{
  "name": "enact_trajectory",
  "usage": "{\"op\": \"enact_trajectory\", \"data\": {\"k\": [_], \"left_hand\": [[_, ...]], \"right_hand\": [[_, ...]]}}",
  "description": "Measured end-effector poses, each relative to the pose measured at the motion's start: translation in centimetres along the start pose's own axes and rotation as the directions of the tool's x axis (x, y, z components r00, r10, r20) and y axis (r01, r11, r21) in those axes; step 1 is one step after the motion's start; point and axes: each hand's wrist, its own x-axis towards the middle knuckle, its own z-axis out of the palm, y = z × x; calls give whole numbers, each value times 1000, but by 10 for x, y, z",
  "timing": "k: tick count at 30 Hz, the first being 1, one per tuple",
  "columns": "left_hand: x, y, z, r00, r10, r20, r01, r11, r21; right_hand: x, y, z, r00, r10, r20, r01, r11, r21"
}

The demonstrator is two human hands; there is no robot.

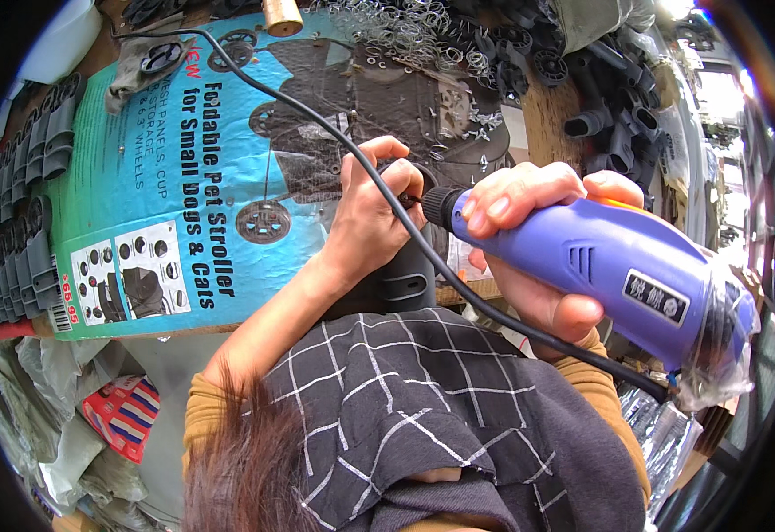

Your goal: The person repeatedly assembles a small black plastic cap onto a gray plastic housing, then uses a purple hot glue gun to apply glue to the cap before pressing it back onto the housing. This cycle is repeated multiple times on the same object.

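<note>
A purple electric screwdriver (pixel 613 253) with a black ribbed nose lies in the grip of my right hand (pixel 529 199), its front pointing left. My left hand (pixel 369 213) is closed at that nose, fingers bent around a dark grey plastic part (pixel 409 279). The part sits at the table's near edge, against my checked apron (pixel 387 381). The tool's tip and the spot it meets are hidden by my left fingers. A black power cord (pixel 316 120) runs from the tool's rear across in front of my left hand to the far left.
Under the work lies a printed blue cardboard sheet (pixel 139 204) with small screws (pixel 485 120) scattered on it. Rows of grey plastic parts (pixel 28 186) line the left. Metal rings (pixel 396 35), a wooden handle (pixel 282 16) and dark plastic fittings (pixel 613 106) are at the back.
</note>
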Motion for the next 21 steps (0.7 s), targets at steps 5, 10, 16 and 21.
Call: {"op": "enact_trajectory", "data": {"k": [5,10,16,21], "left_hand": [[4,0,0,999,-15,-29,15,1000,-5],[8,6,-3,995,-93,46,91,995,45],[9,6,-2,991,-125,44,124,992,39],[7,3,-2,983,-172,60,172,985,15]], "right_hand": [[3,3,-1,992,-113,64,108,992,68],[0,4,8,998,-49,-32,48,998,-27],[5,9,9,1000,-22,-18,22,1000,5],[17,13,5,997,24,70,-31,995,99]]}}
